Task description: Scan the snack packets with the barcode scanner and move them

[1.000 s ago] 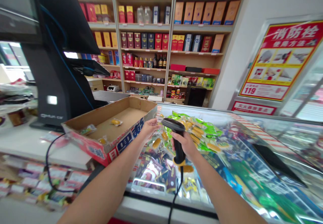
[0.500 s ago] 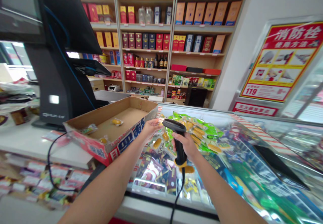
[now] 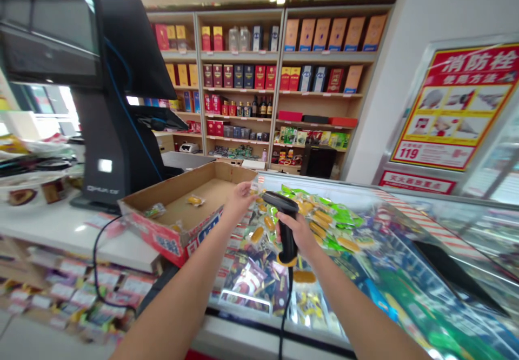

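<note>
My right hand (image 3: 299, 231) is wrapped round the handle of a black barcode scanner (image 3: 287, 241), its head turned toward my left hand. A cable runs from the scanner's base to the counter's front edge. Just left of the scanner head, my left hand (image 3: 240, 198) pinches a small clear-wrapped packet (image 3: 255, 187); its contents are hard to make out. Beneath and beyond the scanner, several yellow snacks in clear wrappers (image 3: 322, 218) lie with green packets (image 3: 344, 214) on the glass case (image 3: 316, 179). By my left forearm stands an open cardboard box (image 3: 162, 192) with a few wrapped snacks (image 3: 195, 200) inside.
A black checkout terminal (image 3: 117, 144) stands on the white counter (image 3: 52, 222) at the left. A black flat panel (image 3: 458, 276) lies on the glass case at the right. Shelves of boxed bottles (image 3: 243, 76) line the back, beside a red-and-yellow wall poster (image 3: 454, 106).
The view has shifted, so the terminal and shelves sit lower and further right. My left hand has drawn slightly left with the packet; my right hand still grips the scanner.
</note>
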Motion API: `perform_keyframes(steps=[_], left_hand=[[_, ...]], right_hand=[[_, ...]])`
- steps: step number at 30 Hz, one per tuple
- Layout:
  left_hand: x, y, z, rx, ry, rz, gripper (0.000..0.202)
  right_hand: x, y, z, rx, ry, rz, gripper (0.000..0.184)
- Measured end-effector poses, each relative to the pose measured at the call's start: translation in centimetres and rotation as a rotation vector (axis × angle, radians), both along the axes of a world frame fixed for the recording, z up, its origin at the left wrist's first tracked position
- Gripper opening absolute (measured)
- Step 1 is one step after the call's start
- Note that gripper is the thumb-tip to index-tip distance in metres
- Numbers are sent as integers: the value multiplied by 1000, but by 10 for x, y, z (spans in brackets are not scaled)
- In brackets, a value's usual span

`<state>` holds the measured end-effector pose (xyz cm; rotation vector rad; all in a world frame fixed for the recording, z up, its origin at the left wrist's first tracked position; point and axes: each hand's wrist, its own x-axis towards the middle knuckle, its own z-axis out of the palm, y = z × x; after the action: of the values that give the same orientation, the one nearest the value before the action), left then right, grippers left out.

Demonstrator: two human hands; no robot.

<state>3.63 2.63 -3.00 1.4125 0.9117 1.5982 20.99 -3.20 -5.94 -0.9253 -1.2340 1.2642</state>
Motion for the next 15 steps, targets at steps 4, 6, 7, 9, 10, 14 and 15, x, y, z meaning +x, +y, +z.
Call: perform_keyframes(steps=[4,6,7,9,10,14,15], left_hand=[[-40,-17,32,127,247,423,31],[-60,-25,42,110,428,642,35],[-68,-29,45,95,509,736,38],[-78,-34,48,74,627,881,46],[-81,-35,49,71,664,931,51],[-73,-38,46,120,735,975,61],[-68,-38,44,152,732,959,61]], right_hand=[[-21,5,15,22,21,73,32],[-36,8,21,12,28,113,32],[-43,9,23,8,36,130,32],[-58,11,26,13,44,150,30],[-64,12,27,19,40,159,30],[-73,11,26,38,22,183,30],[-72,10,25,39,27,180,30]])
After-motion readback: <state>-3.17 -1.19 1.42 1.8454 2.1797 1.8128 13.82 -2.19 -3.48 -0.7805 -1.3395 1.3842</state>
